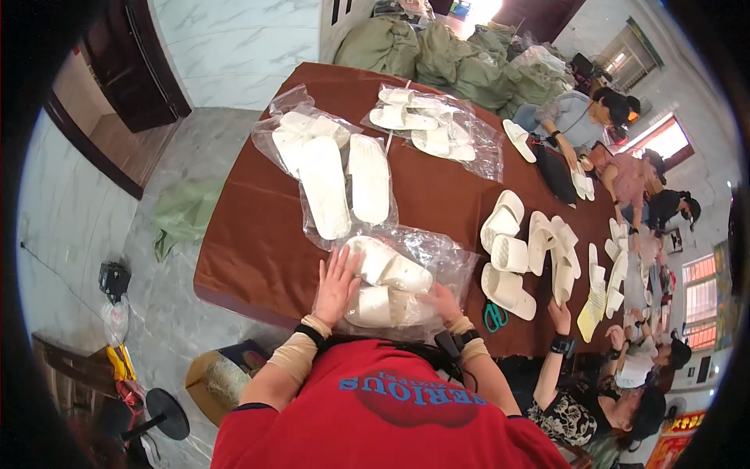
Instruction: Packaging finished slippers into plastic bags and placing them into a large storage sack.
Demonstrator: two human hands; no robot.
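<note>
A pair of white slippers (393,266) lies in a clear plastic bag (451,256) on the table's near edge, right in front of me. My left hand (338,283) rests flat on the bag's left side with its fingers spread, touching the slippers. At the right end of the same pair is my right hand (443,303); its fingers are blurred against the plastic, so whether they grip cannot be made out. Just beyond, another clear bag holds white slippers (324,187), soles up. Farther back lies one more bag of slippers (441,141).
Several loose white slippers (508,254) lie to the right on the brown-covered table (266,258), near teal-handled scissors (494,316). A co-worker's hand (560,315) touches a slipper there. Other people work along the right side. Big green sacks (379,48) are piled at the back.
</note>
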